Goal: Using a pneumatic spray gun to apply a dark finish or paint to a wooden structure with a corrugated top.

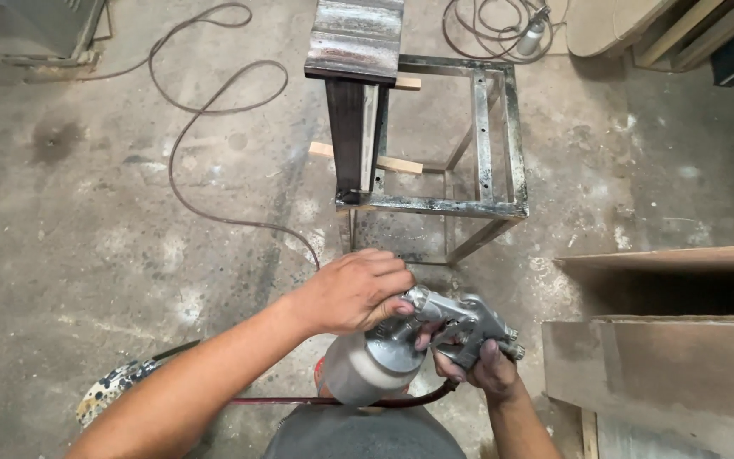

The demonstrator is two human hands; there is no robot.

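A metal spray gun (460, 321) with a grey cup (367, 367) below it sits low in the middle of the head view. My right hand (482, 367) grips the gun's handle from beneath. My left hand (357, 291) rests on top of the cup's lid, fingers curled over it where it joins the gun. A dark red hose (341, 401) runs from the gun's base to the left.
A paint-stained metal frame stand (477, 204) stands ahead, with a dark panel (352, 93) leaning on its left side. Wooden boards (681, 357) lie at the right. A thin hose (214, 110) snakes across the concrete floor. A second spray gun (533, 34) lies at the top.
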